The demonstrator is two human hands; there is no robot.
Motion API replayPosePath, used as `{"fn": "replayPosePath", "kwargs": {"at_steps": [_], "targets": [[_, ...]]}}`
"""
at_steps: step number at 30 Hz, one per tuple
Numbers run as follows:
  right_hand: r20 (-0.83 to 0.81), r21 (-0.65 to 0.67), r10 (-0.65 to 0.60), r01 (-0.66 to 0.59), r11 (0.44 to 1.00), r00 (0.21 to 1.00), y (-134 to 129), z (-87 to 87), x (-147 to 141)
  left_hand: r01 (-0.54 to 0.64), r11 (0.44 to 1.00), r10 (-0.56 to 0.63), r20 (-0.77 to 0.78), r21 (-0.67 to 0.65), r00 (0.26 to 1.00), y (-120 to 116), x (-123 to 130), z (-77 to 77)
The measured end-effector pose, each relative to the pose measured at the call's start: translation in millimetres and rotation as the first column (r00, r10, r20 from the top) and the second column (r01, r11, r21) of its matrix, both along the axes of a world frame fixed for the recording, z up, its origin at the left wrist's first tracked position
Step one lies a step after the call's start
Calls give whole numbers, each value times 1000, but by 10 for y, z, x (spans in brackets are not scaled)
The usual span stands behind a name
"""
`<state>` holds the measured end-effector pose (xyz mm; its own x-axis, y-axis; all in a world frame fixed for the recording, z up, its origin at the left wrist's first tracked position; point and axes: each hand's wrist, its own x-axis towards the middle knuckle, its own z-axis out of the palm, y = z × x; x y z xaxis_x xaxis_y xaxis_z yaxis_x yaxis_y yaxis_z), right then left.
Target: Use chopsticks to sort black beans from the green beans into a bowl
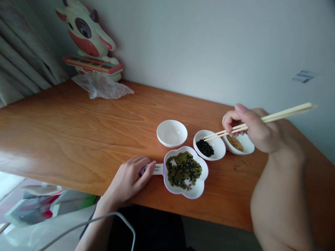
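My left hand (133,176) is closed round the handle of a white, flower-shaped dish with a purple rim (205,183), which rests on the table. Green and black beans (183,167) lie mixed in it. In my right hand (253,127) is a pair of chopsticks (285,113), their tips over a white bowl (219,150). Black beans (205,148) form a small heap in that bowl. Partly behind my right hand stands another white bowl (250,148) with light brown grains (235,143). A further white bowl (172,133), with nothing visible inside, stands to the left.
The wooden table (125,129) meets a pale wall. A cow-shaped toy keyboard (91,48) stands at the far left, with a crumpled clear plastic bag (104,87) before it. A grey cable (99,218) crosses near my left forearm.
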<state>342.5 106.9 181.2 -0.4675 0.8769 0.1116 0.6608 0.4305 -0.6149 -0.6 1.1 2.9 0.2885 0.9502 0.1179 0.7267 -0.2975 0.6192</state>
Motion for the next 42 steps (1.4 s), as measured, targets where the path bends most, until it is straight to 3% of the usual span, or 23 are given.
{"fn": "replayPosePath", "kwargs": {"at_steps": [10,16,22,29,42], "targets": [[3,23,5,-5,1000,1000,-35,38,40,-2,1000,2,-10,17,1000,1,3,-28],[-76,-7,251,-252,968,965,-177,-63,-362,-3,1000,4,-5,20,1000,6,20,7],[90,-128,413,-401,907,906,-223,-290,-761,-5,1000,5,6,14,1000,-2,19,20],[179,-135,427,-408,903,886,-209,-396,-849,-16,1000,16,-1,0,1000,-5,21,16],[160,-154,421,-399,904,893,-169,-412,-854,-9,1000,9,26,2,1000,-2,40,51]]}}
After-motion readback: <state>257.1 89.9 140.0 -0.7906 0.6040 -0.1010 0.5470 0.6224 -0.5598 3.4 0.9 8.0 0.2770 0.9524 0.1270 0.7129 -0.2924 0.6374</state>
